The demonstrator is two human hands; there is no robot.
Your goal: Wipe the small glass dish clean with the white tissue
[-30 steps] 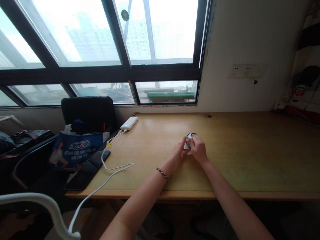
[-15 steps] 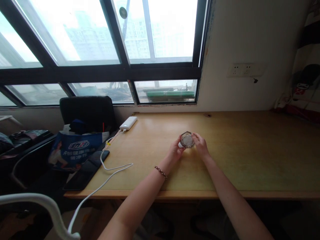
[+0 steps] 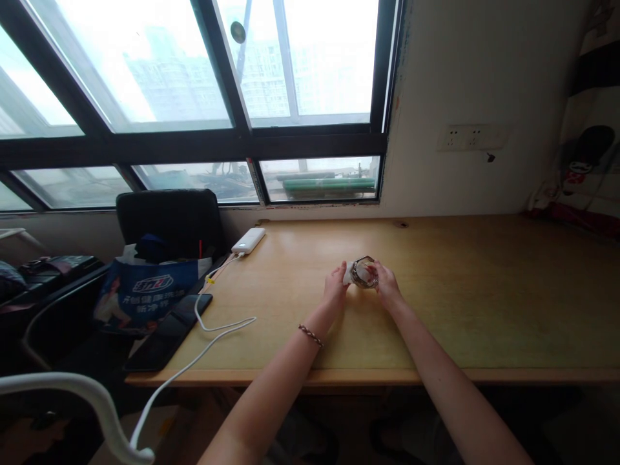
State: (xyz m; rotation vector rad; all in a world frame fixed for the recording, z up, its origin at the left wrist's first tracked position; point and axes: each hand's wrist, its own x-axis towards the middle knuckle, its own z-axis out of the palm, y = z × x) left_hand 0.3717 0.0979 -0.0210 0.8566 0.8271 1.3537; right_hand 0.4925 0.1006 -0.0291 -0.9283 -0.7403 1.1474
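A: Item one?

B: Small clear glass dish (image 3: 363, 272), faceted rim, tilted toward the camera — held just above the wooden desk (image 3: 484, 290), near its middle. A scrap of white tissue (image 3: 347, 273) sits against the dish's left side.

A: Who has it?

B: Both hands. Right hand (image 3: 385, 286) is closed on the dish from the right, fingers over the rim. Left hand (image 3: 335, 287) pinches the tissue against the dish's left edge, fingers together; a braided bracelet (image 3: 310, 336) is on that wrist.

A: Rest of the desk?

B: White power bank (image 3: 248, 240) at the far left corner, well apart from the hands. A white cable (image 3: 208, 323) runs from it along the left edge and off the front.

A: Off the desk?

B: To the left — a black phone (image 3: 169, 330) lying flat, a blue printed bag (image 3: 145, 294), a black chair back (image 3: 169, 216) behind it. Window (image 3: 194, 97) along the far wall; a double wall socket (image 3: 467, 137) to its right.
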